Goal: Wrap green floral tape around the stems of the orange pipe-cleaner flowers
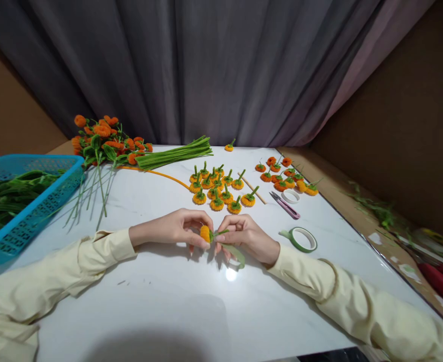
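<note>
Between the thumb and fingers of my left hand (185, 229) is a yellow-orange pipe-cleaner flower (205, 233), turned sideways with its green stem toward the right. My right hand (246, 236) pinches a strip of pale green floral tape (238, 255) close to the base of that stem. The tape's loose end curls below the right fingers. Beyond both hands, several yellow flower heads (216, 203) stand face down with their green stems up. A roll of green floral tape (304, 239) lies to the right of my right hand.
At left is a blue basket (65, 163) of green leaves (13, 196). Orange flowers (104, 133) and green pipe cleaners (176, 153) lie at the back. Pink snips (286, 206), a white tape roll (290, 196), a thin stick (253, 188) and more orange flower heads (280, 185) are on the right.
</note>
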{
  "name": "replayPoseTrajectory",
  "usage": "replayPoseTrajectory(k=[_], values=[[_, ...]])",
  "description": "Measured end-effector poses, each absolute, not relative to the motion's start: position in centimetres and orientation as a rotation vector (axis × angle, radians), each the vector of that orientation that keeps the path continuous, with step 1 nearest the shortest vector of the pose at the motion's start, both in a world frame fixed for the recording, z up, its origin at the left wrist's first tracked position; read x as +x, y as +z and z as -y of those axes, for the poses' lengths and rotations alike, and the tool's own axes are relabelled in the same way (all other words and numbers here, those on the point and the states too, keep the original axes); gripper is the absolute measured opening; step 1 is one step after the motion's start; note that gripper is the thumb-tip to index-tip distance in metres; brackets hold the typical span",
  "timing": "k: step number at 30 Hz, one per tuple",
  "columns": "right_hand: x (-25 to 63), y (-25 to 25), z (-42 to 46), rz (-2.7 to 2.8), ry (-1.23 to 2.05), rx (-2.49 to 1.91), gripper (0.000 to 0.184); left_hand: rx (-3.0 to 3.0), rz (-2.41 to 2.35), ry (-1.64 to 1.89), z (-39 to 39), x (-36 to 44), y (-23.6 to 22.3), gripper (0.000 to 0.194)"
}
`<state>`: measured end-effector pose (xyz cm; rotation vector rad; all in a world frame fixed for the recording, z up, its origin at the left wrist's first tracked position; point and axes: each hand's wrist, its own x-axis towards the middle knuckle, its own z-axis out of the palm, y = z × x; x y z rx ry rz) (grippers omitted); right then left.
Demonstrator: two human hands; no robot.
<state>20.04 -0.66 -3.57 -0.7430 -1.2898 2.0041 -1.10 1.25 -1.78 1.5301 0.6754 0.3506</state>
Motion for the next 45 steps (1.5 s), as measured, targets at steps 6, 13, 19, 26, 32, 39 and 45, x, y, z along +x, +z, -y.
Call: replayPoseTrajectory(k=[6,13,19,26,32,39,45], values=[[20.0,-3.5,0.6,1.269,2.046,-0.728,0.02,1.547,-0.693,0.361,-1.0,-0.9,-2.0,0.021],[20.1,-3.5,0.6,1.277,2.103,-0.68,0.02,1.591,-0.685,0.412,-0.4,-0.7,-2.1,0.019],[20.2,-4.0,0.5,1.294,2.024,-0.663,0.022,1.696,-0.686,0.557,-0.3,-0.7,-2.5,0.018],[20.1,-3.7,0.7,1.302,1.978,-0.708,0.026,1.791,-0.694,0.633,-0.4,-0.7,-2.8,0.02],[20.0,-3.3,0.9,1.331,1.912,-0.75,0.024,2.037,-0.704,0.679,-0.5,-0.9,-2.9,0.02],[19.8,-3.5,1.0,1.389,1.826,-0.736,0.023,2.244,-0.697,0.713,-0.3,-1.0,-2.8,0.017],[19.9,-3.9,1.2,1.521,1.695,-0.759,0.023,2.257,-0.696,0.732,-0.3,-0.9,-2.9,0.016]])
